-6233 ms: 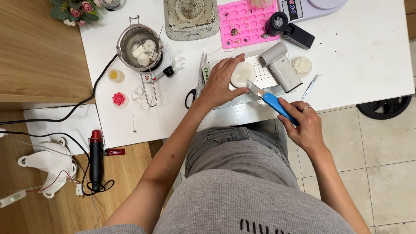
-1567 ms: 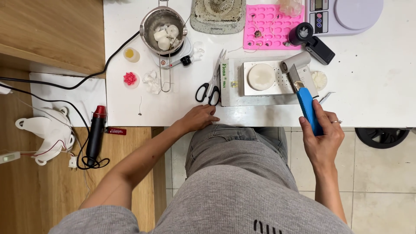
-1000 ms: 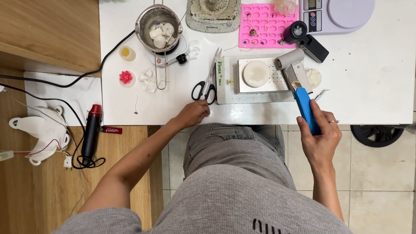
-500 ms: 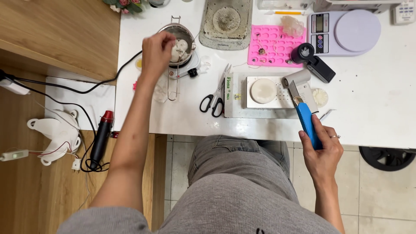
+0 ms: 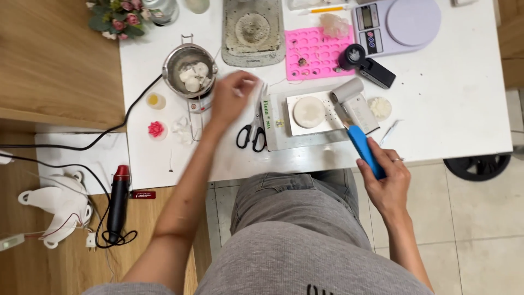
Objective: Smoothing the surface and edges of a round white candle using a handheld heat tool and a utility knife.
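Your right hand (image 5: 388,180) grips the blue scraper (image 5: 364,147), blade beside the white disc (image 5: 309,111); left hand (image 5: 232,98) blurred beside pot (image 5: 190,70), fingers' state unclear

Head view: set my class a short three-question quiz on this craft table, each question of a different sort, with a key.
1. True or false: the right hand holds a blue-handled tool.
2. Which thing lies just right of the left hand?
A. scissors
B. scale
C. pink mould
3. Fill in: the white lumps sit inside the metal ___.

Key
1. True: its fingers wrap the blue handle at the table's front edge.
2. A: the black-handled scissors lie beside the blurred left hand, which holds something small and white.
3. Pot.
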